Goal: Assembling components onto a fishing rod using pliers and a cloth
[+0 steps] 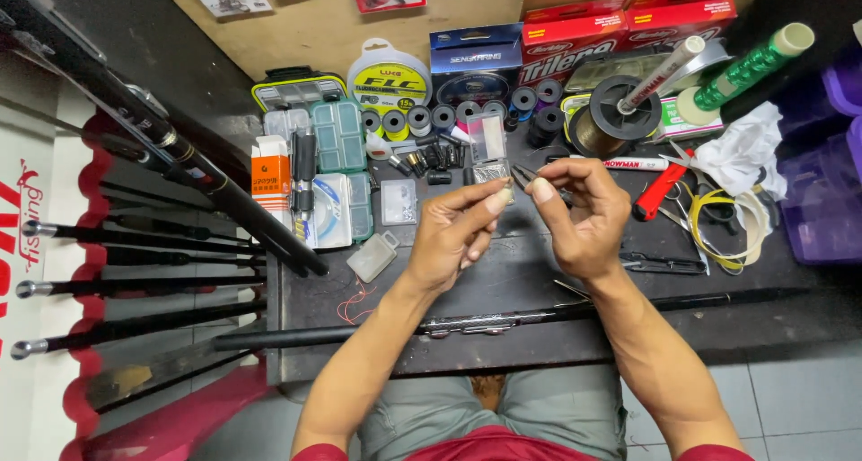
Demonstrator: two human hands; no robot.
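**Clear little bag held between two hands above the tackle**

Clear plastic is what both hands meet on. The left hand (458, 232) pinches a small transparent bag (488, 147) between thumb and forefinger, and the bag stands upright just above the fingertips, over the middle of the dark tabletop (530, 272). The right hand (584, 219) is close beside it, its fingers curled narrow; it seems to grip a thin dark tool (530, 175), maybe small pliers, whose tip points to the lower edge of the bag. If something tiny sits inside the bag, I cannot tell, it is too small.

My judgement: the person is at the step of taking a small part from the bag. The next move would ask for a steady left pinch and a fine, exact reach with the tool tip, because the opening is narrow.

A long black fishing rod (503, 322) lies across the tabletop near the person's wrists. Behind the hands stand small spools of line (422, 118), a green compartment box (337, 136) and red-handled scissors (660, 192).
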